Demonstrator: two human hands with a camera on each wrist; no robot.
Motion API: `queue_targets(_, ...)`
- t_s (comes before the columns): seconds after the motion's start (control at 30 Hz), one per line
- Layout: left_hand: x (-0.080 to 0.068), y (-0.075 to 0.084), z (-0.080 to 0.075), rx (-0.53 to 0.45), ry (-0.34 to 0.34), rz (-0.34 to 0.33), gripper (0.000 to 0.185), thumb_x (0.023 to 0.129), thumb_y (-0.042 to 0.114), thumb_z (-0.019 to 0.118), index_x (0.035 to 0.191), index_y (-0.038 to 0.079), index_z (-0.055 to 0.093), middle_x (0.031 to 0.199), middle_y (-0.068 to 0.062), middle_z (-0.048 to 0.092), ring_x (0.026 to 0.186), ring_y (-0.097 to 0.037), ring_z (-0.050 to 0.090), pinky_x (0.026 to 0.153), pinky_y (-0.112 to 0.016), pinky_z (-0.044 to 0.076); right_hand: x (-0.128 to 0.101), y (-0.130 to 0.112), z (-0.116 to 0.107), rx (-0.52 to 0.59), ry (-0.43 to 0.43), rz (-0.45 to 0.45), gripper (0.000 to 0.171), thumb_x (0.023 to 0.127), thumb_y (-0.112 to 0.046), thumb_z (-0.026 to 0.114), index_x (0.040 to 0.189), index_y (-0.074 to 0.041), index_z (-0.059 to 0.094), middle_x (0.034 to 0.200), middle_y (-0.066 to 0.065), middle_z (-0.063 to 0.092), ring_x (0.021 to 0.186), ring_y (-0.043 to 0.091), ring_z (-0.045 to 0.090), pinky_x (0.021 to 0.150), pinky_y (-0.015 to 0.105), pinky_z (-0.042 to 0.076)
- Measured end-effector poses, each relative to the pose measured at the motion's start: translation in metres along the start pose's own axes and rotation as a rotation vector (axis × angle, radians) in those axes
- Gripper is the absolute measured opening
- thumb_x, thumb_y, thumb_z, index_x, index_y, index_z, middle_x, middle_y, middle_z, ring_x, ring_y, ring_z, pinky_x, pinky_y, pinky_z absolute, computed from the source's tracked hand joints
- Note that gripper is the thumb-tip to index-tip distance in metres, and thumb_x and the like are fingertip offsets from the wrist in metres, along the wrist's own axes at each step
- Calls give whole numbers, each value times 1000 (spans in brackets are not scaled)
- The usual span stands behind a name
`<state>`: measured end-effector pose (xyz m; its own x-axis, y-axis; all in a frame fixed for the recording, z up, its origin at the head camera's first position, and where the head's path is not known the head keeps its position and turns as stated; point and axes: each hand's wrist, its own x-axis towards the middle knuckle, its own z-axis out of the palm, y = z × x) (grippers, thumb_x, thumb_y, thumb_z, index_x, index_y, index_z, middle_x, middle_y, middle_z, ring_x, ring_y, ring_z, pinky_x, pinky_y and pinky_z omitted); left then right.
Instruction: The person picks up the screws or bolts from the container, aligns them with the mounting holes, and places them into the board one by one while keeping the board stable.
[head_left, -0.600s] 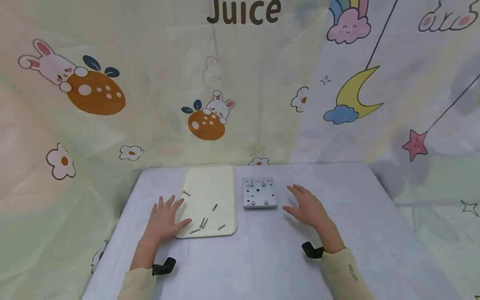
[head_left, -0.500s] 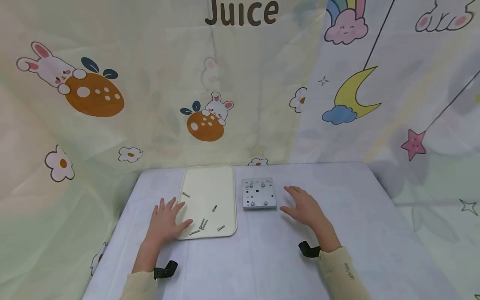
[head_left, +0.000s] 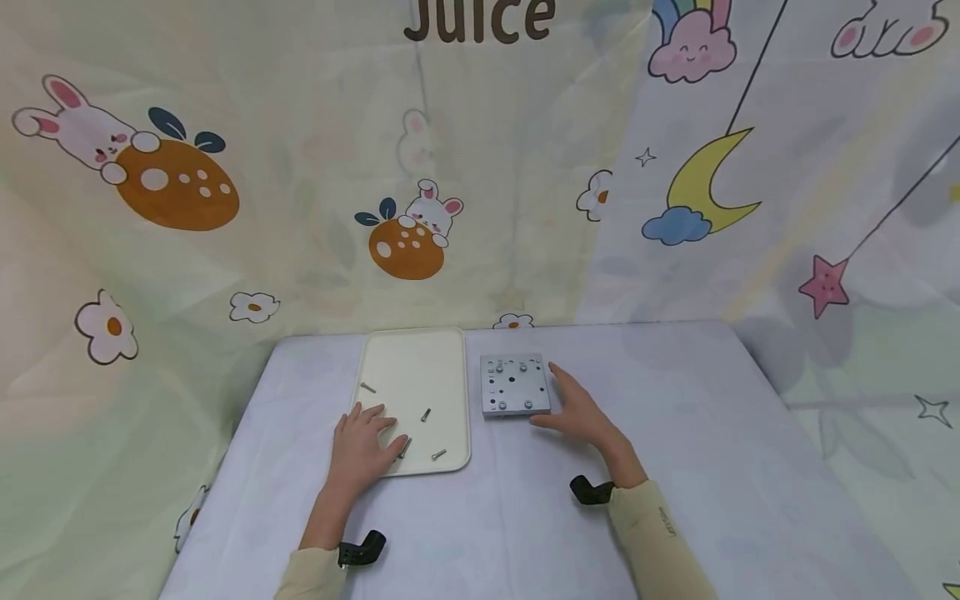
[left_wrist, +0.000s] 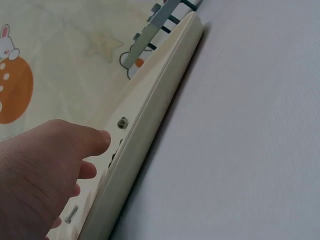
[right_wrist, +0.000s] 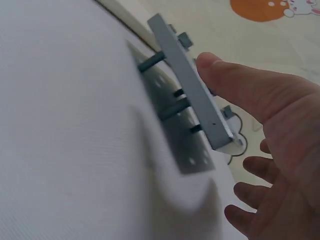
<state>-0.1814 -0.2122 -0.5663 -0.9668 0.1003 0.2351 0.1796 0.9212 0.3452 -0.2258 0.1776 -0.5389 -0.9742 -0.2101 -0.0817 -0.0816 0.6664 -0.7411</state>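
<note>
A shallow cream tray holds several loose metal screws, one screw near its middle and another screw near the front. Over the tray's left front part is my left hand, its fingers spread and slightly bent, with some screws hidden below it. No screw is visible between thumb and fingers. To the right of the tray, a square silver metal plate with holes and screw heads stands raised on screw shanks. My right hand reaches around the plate's right front corner, thumb near the front edge, fingers extended.
A white cloth covers the table. Behind it hangs a printed curtain with rabbits and a moon. Each wrist wears a black camera mount, such as the left mount.
My left hand has moved right, further over the tray and its screws. My right hand has moved left, up to the plate's right side. The head view has shifted slightly.
</note>
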Motion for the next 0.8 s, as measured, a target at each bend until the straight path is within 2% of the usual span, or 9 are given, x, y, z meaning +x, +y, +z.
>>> queue_targets(0.13,1,11,7,9,14,-8,40,81,42,75,106,10,75,126,-15,61,131,-46,38,105,-65,22,5,3,11,30,-14,7,112,73,-37,86,155,-8,16,159,13,19,145,32,16,114,49,17)
queue_targets(0.27,5,21,13,0,56,-13,34,79,39,77,100,12,76,123,-14,63,129,-44,41,105,-64,23,9,4,18,22,-14,3,113,74,-39,85,156,-8,13,159,9,20,145,28,18,115,45,17)
queue_targets(0.37,9,28,19,-39,83,-17,31,78,35,79,97,11,77,121,-14,64,128,-45,43,104,-64,24,11,5,20,9,-7,-5,113,75,-39,83,156,-8,10,159,9,20,144,28,19,114,44,19)
queue_targets(0.5,13,37,24,-86,81,-32,31,79,34,79,97,10,77,120,-15,64,126,-45,44,103,-63,27,10,11,21,2,8,-18,113,76,-39,83,155,-6,9,159,12,21,144,30,20,114,45,20)
queue_targets(0.8,22,41,23,-43,193,2,17,76,25,82,81,9,79,104,-13,71,112,-38,58,92,-60,42,10,9,22,25,29,-32,107,80,-34,81,155,-5,11,158,13,22,144,30,21,114,45,19)
